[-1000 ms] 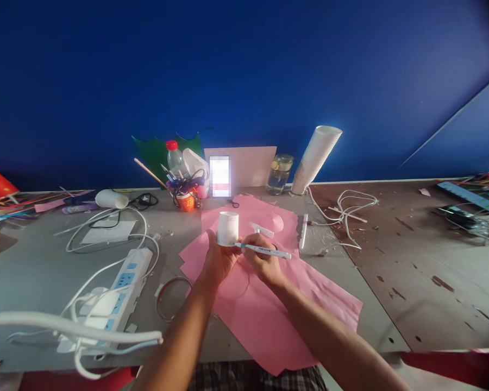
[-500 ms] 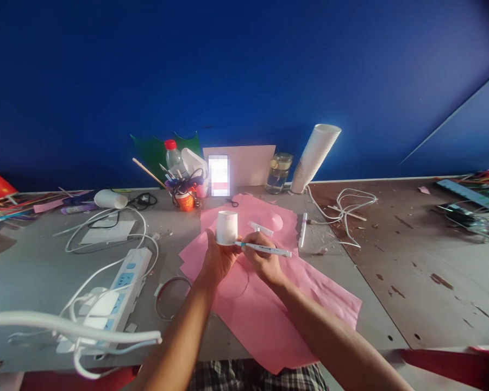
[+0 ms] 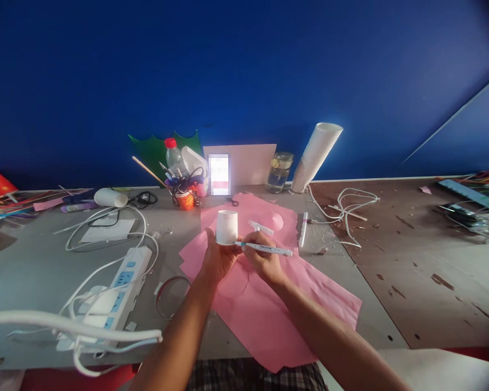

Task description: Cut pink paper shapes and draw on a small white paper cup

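Observation:
A white paper cup point(image 3: 227, 227), its narrower end up, is held in my left hand point(image 3: 218, 259) above the pink paper point(image 3: 264, 320). My right hand point(image 3: 264, 259) grips a white marker pen point(image 3: 271, 250) between thumb and fingers. The pen's tip points left and meets the lower right edge of the cup, or comes very close to it; I cannot tell which. Behind my right hand, a small white strip point(image 3: 261, 227) and a rounded pink piece point(image 3: 275, 221) lie on the paper. Parts of the left fingers are hidden behind the cup.
Left of the paper sit a power strip point(image 3: 124, 288) with white cables and a tape roll point(image 3: 171, 297). Behind stand a red cup of tools point(image 3: 185, 200), a lit screen point(image 3: 219, 175), a glass jar point(image 3: 279, 172) and leaning stacked cups point(image 3: 317, 157). Another pen point(image 3: 303, 230) lies right.
Both hands, the cup and the pen stay nearly in place. At the lower right edge, a pale surface now shows where red was visible before.

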`<state>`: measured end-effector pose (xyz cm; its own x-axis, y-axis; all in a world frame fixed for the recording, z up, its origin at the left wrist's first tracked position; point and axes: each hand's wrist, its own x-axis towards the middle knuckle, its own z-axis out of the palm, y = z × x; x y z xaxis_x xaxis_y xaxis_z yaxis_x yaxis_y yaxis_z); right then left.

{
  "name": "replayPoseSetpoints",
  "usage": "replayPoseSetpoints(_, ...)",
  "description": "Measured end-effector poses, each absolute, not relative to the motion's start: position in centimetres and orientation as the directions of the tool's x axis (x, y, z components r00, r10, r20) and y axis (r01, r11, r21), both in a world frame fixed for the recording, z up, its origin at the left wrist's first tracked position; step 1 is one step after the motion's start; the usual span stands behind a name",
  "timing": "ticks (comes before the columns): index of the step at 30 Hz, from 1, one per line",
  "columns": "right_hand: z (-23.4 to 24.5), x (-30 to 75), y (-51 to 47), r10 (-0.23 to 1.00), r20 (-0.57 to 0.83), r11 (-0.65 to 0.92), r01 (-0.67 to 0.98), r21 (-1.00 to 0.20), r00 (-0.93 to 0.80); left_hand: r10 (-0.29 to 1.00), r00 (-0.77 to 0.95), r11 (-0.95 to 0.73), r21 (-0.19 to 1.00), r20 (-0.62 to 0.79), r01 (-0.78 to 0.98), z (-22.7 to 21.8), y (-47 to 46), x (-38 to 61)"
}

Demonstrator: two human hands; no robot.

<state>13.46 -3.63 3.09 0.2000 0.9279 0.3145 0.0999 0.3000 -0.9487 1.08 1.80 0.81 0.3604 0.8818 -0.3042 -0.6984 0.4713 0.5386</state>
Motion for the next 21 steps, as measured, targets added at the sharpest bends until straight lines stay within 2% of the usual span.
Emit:
replayPoseSetpoints(10,3.29,13.24,-3.95,0.923,0.341,0.314,0.166,-0.935,0.176,0.895,0.413,0.432,0.562,-0.169,-0.706,0.53,1.6,0.82)
replayPoseSetpoints(21,3.37,13.13,-3.93,0.921,0.345,0.318,0.165,-0.934,0.182,0.899,0.39,0.432,0.538,-0.198,-0.724,0.75,1.57,0.86)
